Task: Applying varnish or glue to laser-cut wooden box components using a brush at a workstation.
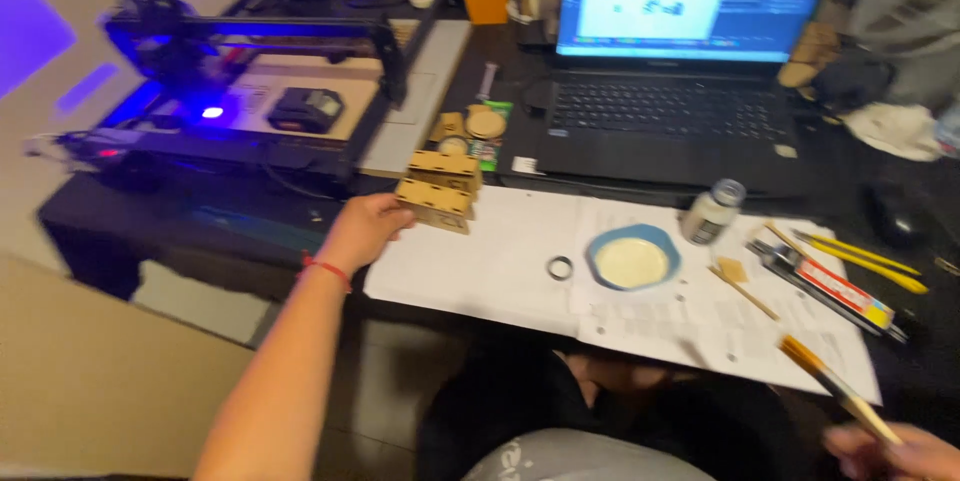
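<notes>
My left hand [362, 228] reaches forward and grips a small laser-cut wooden box assembly [438, 191] at the left edge of the white paper sheets [500, 261]. A red string circles that wrist. My right hand [895, 451] sits at the bottom right corner and holds a thin paintbrush [828, 373] with a wooden handle, its bristles pointing up and left over the paper. A blue bowl [633, 258] with pale liquid sits in the middle of the paper, between the two hands.
A laser engraver frame [270, 61] with a blue glow stands at the back left. An open laptop [680, 51] is behind the paper. Nearby lie a small white bottle [711, 212], a dark ring [560, 267], wooden sticks [745, 291], a glue tube [835, 291], yellow tools [865, 259] and wooden discs [480, 126].
</notes>
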